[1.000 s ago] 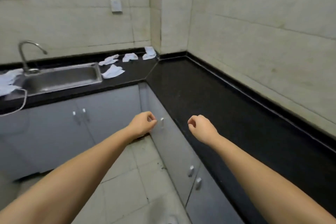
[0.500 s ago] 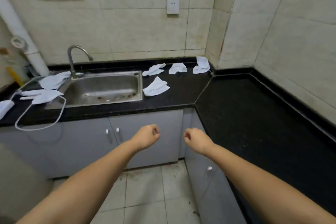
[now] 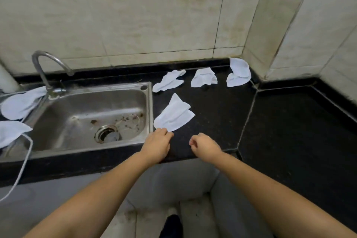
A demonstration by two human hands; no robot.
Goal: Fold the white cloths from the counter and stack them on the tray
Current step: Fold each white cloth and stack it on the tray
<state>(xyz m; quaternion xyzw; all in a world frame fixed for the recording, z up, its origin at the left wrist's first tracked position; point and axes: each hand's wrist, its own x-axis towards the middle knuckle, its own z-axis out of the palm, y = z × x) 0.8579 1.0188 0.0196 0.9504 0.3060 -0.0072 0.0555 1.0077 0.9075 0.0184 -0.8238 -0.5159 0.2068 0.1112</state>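
Left hand: your left hand [image 3: 157,146] lies on the black surface [image 3: 216,114], fingertips touching the near edge of the nearest white cloth [image 3: 174,115]; whether they pinch it, you cannot tell.
Right hand: your right hand [image 3: 205,146] hovers beside it, fingers loosely curled, holding nothing.
Other cloths: three crumpled white cloths [image 3: 203,77] lie near the back wall; more lie left of the sink [image 3: 90,116].
Nearest cloth: just right of the sink rim.
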